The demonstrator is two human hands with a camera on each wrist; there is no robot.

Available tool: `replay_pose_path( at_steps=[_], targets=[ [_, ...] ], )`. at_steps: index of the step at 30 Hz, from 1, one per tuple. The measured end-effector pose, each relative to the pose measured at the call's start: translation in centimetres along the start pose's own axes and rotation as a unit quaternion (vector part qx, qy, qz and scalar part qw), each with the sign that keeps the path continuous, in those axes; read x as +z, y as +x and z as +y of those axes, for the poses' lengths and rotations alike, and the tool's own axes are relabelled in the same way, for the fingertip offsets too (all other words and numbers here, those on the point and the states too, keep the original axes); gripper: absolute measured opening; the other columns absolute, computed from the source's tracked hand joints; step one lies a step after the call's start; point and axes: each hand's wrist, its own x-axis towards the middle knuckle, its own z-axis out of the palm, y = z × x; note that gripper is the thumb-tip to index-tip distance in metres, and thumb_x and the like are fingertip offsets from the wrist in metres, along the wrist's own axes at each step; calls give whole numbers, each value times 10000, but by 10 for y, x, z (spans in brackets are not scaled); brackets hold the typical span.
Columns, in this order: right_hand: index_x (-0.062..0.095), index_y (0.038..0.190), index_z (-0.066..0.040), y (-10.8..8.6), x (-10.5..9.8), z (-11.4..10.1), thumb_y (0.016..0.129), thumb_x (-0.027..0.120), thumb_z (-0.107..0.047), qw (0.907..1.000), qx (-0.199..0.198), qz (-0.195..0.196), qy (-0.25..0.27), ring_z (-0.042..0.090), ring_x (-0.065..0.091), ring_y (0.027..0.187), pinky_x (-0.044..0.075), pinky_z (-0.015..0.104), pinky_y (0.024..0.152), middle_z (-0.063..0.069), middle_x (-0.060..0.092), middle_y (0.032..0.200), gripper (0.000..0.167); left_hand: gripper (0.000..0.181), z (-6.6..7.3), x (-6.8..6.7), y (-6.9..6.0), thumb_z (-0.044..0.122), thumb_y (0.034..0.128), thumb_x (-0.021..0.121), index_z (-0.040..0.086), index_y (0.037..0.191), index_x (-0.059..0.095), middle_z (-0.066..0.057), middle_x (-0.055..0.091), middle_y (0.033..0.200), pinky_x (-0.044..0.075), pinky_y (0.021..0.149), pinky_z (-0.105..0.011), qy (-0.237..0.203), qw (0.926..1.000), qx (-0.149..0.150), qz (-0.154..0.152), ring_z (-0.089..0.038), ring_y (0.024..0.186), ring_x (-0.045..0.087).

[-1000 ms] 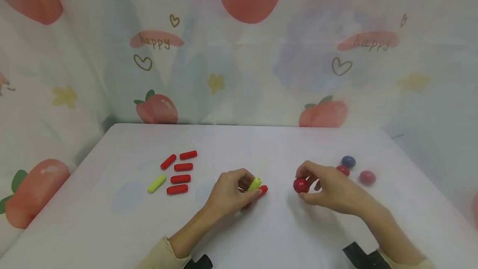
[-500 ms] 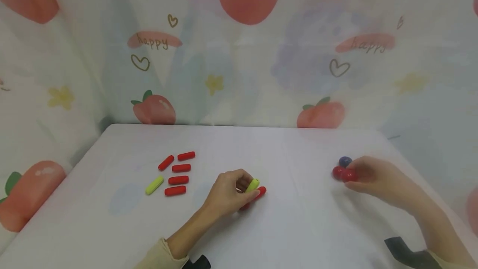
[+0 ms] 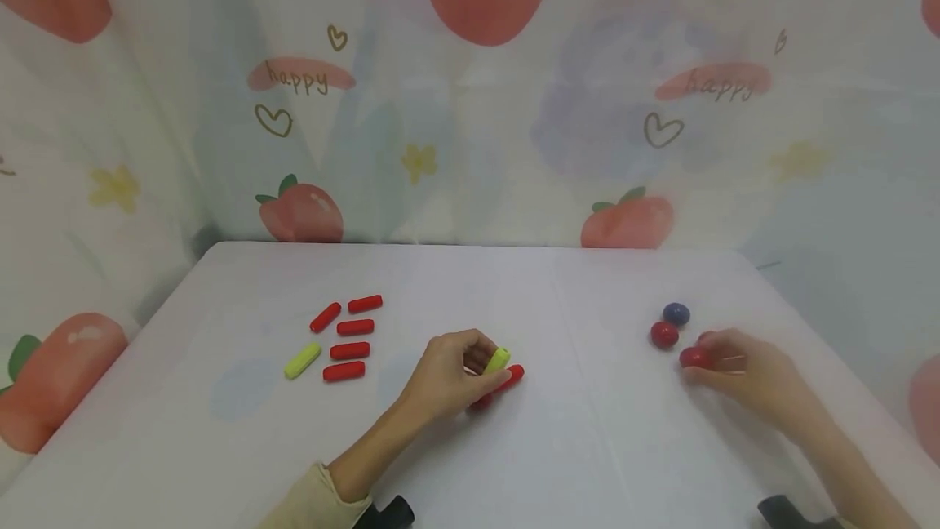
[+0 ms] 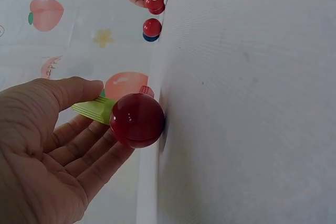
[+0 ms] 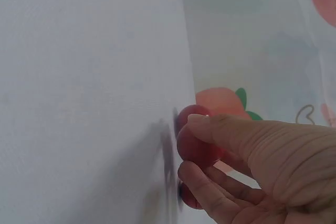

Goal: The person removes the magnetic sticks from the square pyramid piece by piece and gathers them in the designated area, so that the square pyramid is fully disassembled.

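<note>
My left hand pinches a ridged yellow-green stick between thumb and fingers, above the table's middle. A glossy red ball sits at the stick's end in the left wrist view, and a red stick sticks out beyond it. Whether the pieces are joined, I cannot tell. At the right, my right hand pinches another red ball low over the table. Partly hidden behind those fingers is a further red ball. Beside them lie a red ball and a dark blue ball.
Several red sticks lie in a loose group on the left of the white table. A yellow-green stick is just left of them. A printed curtain hangs behind the table's back edge.
My right hand has carried its red ball from near the middle to the loose balls at the right, then slightly nearer me, away from the blue ball. The left hand has hardly moved.
</note>
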Motion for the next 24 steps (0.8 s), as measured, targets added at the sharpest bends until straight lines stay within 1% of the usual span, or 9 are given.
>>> replay_pose_path(
  at_steps=[5,7,10,13,16,19,22,24],
  targets=[
    [608,1279,-15,4,7,2,875,808,-403,9997,42,-26,-253,387,672,1035,579,542,871,143,719,1119,595,218,-1,-1,0,222,848,847,101,974,716,69,698,831,545,692,-219,-82,10000,-21,-27,-73,765,649],
    [601,1297,-3,5,6,4,885,795,-418,9992,-11,-10,-391,391,672,1027,584,537,858,156,718,1123,615,223,-1,-2,0,228,848,847,102,978,718,71,696,833,543,696,-223,-136,9999,-36,-82,-72,769,646],
    [618,1287,-3,4,2,5,893,775,-458,9981,-136,117,-592,372,668,987,594,511,823,169,717,1121,623,223,0,-3,0,224,850,841,99,988,719,67,697,839,543,703,-229,-264,9995,-67,-166,-77,772,649],
    [631,1264,-3,-1,-3,-2,891,767,-485,9969,-188,310,-703,342,657,945,599,485,780,187,716,1120,625,222,1,-3,0,210,847,838,90,991,719,56,695,836,545,695,-238,-362,9991,-113,-172,-89,766,650],
    [645,1240,-11,-8,-4,-19,892,777,-456,9960,-276,402,-743,300,661,904,603,456,751,153,730,1056,580,229,1,-3,0,199,849,836,79,1001,715,45,697,841,545,687,-238,-437,9987,-187,-208,-94,765,650],
    [666,1227,-27,-15,2,-41,882,805,-393,9950,-580,412,-702,240,650,858,598,346,703,83,724,988,522,241,-1,-1,0,185,857,831,54,1015,706,25,704,842,547,683,-228,-559,9977,-256,-301,-96,758,651],
    [706,1161,-46,-21,14,-63,846,851,-307,9901,-1211,524,-480,165,647,807,553,234,652,41,725,982,434,255,-2,2,-1,172,867,824,26,1031,694,7,713,842,552,682,-217,-781,9955,-374,-386,-99,747,660],
    [726,1114,-63,-25,24,-77,824,871,-257,9849,-1609,579,-270,111,642,782,535,208,652,26,735,984,378,263,-3,3,-1,171,874,820,16,1042,691,2,713,841,555,678,-215,-928,9937,-472,-411,-104,741,665]
  ],
)
